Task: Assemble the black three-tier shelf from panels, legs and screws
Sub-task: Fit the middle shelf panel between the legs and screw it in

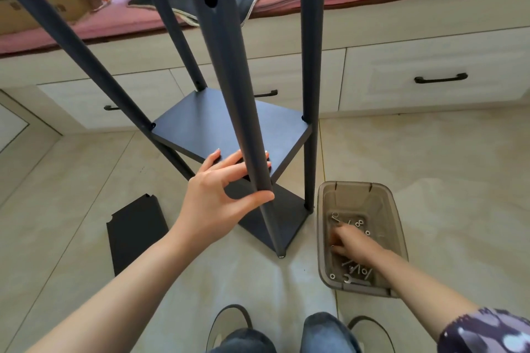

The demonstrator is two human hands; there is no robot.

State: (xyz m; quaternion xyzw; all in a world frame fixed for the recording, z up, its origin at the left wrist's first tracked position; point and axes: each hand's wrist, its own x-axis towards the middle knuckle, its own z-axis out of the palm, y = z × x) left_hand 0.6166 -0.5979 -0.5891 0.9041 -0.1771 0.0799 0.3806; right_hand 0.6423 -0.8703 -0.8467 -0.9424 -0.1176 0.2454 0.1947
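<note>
Head view shows us a partly built black shelf [232, 129] standing on the tiled floor [430, 157], and we place everything else by it. Two panels are fitted between its four dark legs: the middle panel [200, 126] and, under it, the bottom panel [284, 218] close to the floor. Our left hand [220, 195] is at the nearest leg [229, 66], thumb curled in front of it and fingers spread behind, their tips resting on the near edge of the middle panel; the grasp looks loose. A loose panel [134, 232] with notched corners lies flat on the floor to the left of the shelf. Just right of the shelf sits a translucent brown plastic bin [398, 226] holding screws [358, 268], washers and a small flat wrench [355, 281]. Our right hand [350, 241] is down inside that bin, fingers bent among the hardware; we cannot tell whether it has hold of anything. Behind the shelf runs a pale drawer front with black handles [440, 79].
</note>
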